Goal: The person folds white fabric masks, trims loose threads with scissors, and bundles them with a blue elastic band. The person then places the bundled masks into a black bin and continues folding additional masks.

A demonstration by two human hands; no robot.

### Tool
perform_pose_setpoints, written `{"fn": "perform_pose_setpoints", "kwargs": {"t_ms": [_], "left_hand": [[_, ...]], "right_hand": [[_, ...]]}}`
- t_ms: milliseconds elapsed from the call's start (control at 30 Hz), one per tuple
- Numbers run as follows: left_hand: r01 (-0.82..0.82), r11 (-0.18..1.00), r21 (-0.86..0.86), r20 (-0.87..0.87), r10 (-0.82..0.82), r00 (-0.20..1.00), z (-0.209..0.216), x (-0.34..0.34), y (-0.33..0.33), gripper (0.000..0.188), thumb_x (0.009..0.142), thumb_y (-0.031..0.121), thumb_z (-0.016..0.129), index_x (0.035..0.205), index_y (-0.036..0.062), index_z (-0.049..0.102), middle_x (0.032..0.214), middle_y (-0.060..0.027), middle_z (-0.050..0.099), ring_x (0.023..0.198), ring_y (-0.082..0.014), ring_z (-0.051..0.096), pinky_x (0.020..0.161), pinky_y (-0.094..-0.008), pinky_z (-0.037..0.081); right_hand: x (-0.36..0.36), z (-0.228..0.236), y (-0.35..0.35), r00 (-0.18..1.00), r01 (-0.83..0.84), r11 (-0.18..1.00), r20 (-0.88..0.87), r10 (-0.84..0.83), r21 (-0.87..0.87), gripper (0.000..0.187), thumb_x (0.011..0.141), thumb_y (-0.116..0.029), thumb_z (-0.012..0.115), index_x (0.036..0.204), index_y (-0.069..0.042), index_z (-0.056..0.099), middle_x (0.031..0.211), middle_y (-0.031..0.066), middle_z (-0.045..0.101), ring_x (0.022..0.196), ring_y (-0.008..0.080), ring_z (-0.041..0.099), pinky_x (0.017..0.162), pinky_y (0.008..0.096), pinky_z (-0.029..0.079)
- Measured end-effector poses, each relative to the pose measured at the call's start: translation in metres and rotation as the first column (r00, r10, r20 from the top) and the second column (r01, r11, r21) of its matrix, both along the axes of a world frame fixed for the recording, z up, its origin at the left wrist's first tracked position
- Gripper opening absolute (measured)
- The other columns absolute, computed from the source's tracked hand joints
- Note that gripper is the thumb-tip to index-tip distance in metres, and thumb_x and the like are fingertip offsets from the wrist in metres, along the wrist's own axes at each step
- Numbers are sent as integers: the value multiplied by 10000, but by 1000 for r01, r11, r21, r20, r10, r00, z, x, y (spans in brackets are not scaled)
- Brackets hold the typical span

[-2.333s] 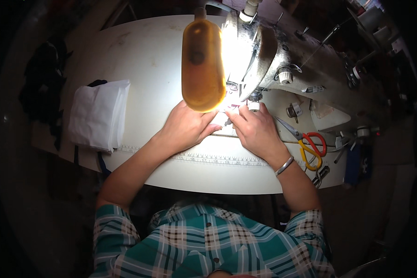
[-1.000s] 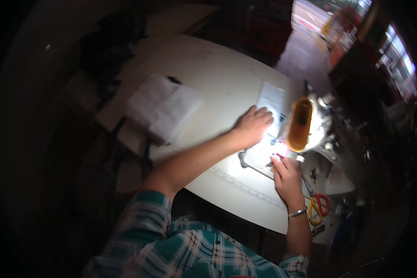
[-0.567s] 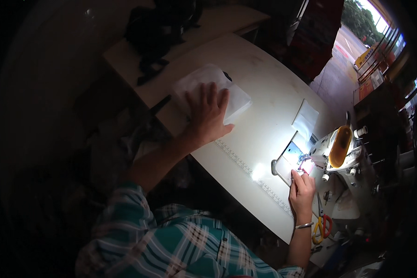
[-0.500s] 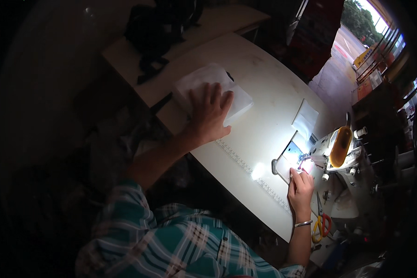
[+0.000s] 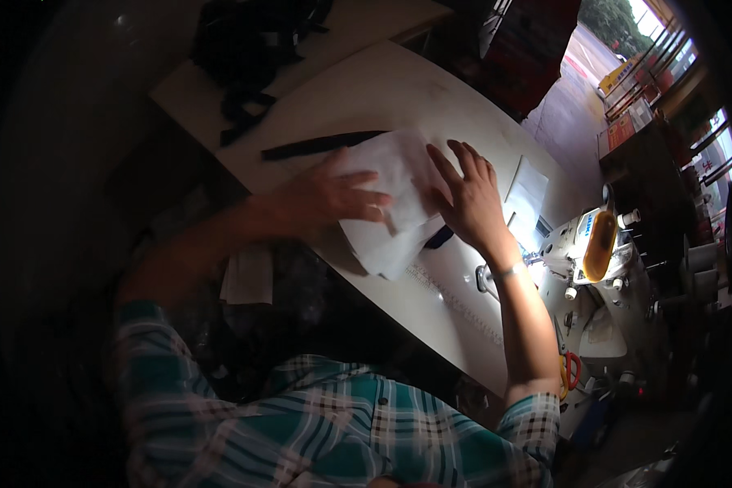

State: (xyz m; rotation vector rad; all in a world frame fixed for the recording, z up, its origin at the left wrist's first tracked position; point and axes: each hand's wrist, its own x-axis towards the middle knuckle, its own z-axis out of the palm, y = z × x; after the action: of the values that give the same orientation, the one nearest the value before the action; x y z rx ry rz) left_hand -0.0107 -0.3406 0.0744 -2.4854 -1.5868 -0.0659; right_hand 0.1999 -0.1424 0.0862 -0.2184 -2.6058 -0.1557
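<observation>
A white folded sheet, cloth or paper [image 5: 382, 244], lies on the pale sewing table [image 5: 382, 89], tilted from its earlier angle. My left hand [image 5: 333, 193] is over its left side, fingers spread and a little blurred. On the opposite side my right hand [image 5: 473, 199] has its fingers apart, the thumb side close to the sheet's right edge; whether it touches is unclear. A long dark strip [image 5: 321, 145] pokes out from beneath the sheet at the far left, and another dark bit [image 5: 439, 237] shows at its right edge.
The sewing machine [image 5: 581, 252], its lamp lit, stands at the right. Beside it lies a smaller white piece [image 5: 527, 191]. A clear ruler [image 5: 455, 302] runs along the near table edge. Scissors [image 5: 572, 372] lie below the machine. Black straps [image 5: 248, 106] rest at the far left.
My right hand has left the machine's needle area and come over to the white sheet. My left hand has shifted left. The sheet has turned and moved nearer, exposing more of the dark strip.
</observation>
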Motion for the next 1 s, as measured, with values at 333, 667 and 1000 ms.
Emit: {"fn": "perform_pose_setpoints", "kwargs": {"t_ms": [333,667,1000], "left_hand": [[-97,894,436,-104,157,982,-34,-83,74,251,897,147,549,1140,209,537,1497,63,367,1345,-182,419,1114,-434,351],[-642,762,82,663,439,606,1,-66,72,159,859,129,657,988,44,693,1027,-104,685,903,-247,656,796,-334,515],[-648,754,109,616,460,639,-11,-63,76,154,784,165,719,845,45,645,885,-117,640,795,-275,645,693,-381,505]], "right_hand": [[0,-38,-79,974,222,839,85,-208,-497,792,913,-410,580,1455,45,226,1125,279,444,896,393,511,783,440,444],[11,-49,-104,986,145,874,-5,-166,-464,875,821,-298,715,1468,26,223,1187,260,443,939,363,514,819,411,446],[98,-13,-98,997,35,743,70,16,-669,731,835,-191,710,1450,-68,334,1365,280,381,1156,422,490,953,434,457]]}}
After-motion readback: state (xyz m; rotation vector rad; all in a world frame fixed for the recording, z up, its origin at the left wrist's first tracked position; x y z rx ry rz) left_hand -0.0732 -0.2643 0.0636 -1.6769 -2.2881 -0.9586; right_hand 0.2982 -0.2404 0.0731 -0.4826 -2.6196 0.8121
